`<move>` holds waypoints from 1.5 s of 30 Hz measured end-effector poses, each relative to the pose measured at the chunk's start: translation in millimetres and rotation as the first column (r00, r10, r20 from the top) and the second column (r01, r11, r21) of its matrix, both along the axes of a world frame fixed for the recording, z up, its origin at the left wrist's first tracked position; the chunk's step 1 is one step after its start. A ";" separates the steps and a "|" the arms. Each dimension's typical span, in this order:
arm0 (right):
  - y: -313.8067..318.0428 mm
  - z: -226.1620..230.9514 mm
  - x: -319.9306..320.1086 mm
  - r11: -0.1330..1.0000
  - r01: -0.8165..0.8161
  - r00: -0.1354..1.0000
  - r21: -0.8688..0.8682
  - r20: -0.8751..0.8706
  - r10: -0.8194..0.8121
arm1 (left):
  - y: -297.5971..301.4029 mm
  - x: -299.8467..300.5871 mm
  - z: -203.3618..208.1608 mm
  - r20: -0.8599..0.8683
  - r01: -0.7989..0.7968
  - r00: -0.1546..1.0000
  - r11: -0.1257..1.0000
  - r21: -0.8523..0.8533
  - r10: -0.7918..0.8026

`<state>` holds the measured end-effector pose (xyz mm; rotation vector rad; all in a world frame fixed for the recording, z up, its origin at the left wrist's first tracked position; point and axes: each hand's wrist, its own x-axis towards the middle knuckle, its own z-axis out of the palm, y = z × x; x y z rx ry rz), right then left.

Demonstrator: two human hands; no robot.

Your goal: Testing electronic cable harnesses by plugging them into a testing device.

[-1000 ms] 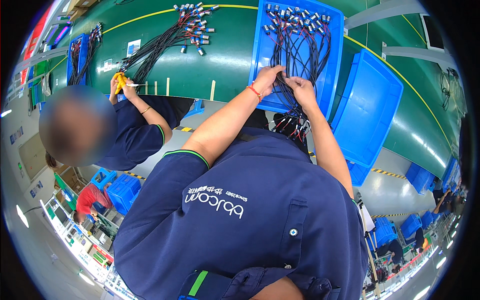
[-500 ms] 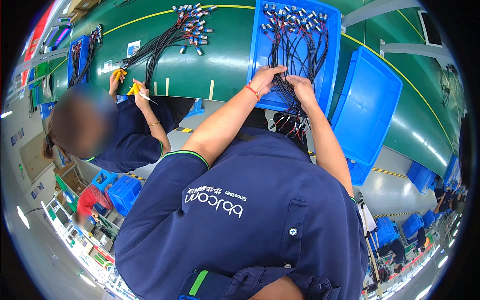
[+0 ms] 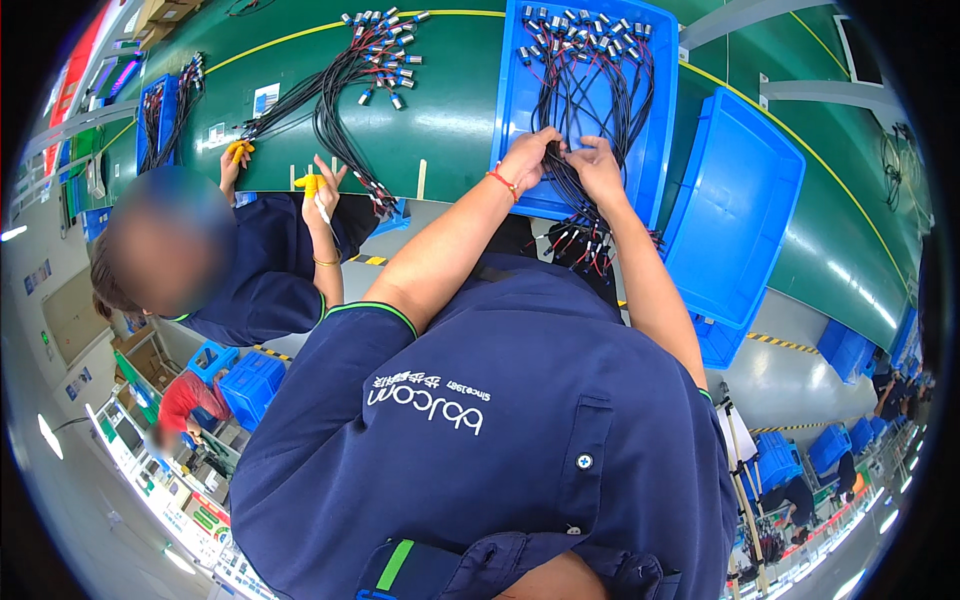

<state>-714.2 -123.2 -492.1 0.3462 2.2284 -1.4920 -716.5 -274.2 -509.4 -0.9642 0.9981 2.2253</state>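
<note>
A bundle of black cables [image 3: 572,188] lies across the near part of a blue plastic bin [image 3: 515,95]. Silver and blue cylindrical ends [image 3: 590,35] cluster at the bin's far side. Red, white and black wire ends [image 3: 590,245] hang over its near edge. My left hand [image 3: 527,162] is closed at the left of the bundle, thumb and fingertips pinching cables. On the right side, my right hand [image 3: 600,175] curls its fingers against the same bundle, thumb towards the left hand. The fingertips of both hands are partly hidden among the cables.
An unfilled blue bin [image 3: 735,210] stands tilted to the right. Another cable bundle [image 3: 335,80] lies on the green table [image 3: 450,110] at the left. A co-worker with yellow finger covers [image 3: 310,186] sits there, beside a smaller blue bin [image 3: 168,110] with cables.
My hands have shifted slightly on the cables; the right fingers have lifted and bent more. At the left, the co-worker's hand has moved right and some cables now hang over the table edge.
</note>
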 end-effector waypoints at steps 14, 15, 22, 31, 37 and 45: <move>6.5 5.8 5.7 0.969 -0.204 0.962 0.138 -0.153 0.224 | -7.7 0.0 -2.1 0.002 -0.004 1.000 0.999 -0.038 0.004; 6.8 6.9 4.0 0.965 -0.132 0.957 0.228 -0.225 0.184 | -8.3 1.3 -2.4 -0.011 -0.021 1.000 0.999 -0.039 0.021; -2.0 7.3 -4.0 0.924 -0.314 0.948 0.220 0.027 0.316 | 14.5 2.9 7.6 -0.024 0.013 0.999 0.908 -0.420 -0.025; 13.3 36.6 -20.5 0.750 0.041 0.812 0.660 -0.460 0.360 | 2.7 -7.0 5.5 0.120 -0.115 0.986 0.992 -0.047 0.119; 17.6 32.0 -17.1 0.575 -0.256 0.807 0.777 -0.155 0.569 | 6.0 -8.7 16.4 0.118 0.008 0.993 0.998 -0.066 0.000; -0.5 47.4 10.8 0.886 -0.318 0.821 0.338 -0.370 0.436 | -3.3 -8.4 4.4 0.055 0.068 0.997 0.992 -0.102 -0.062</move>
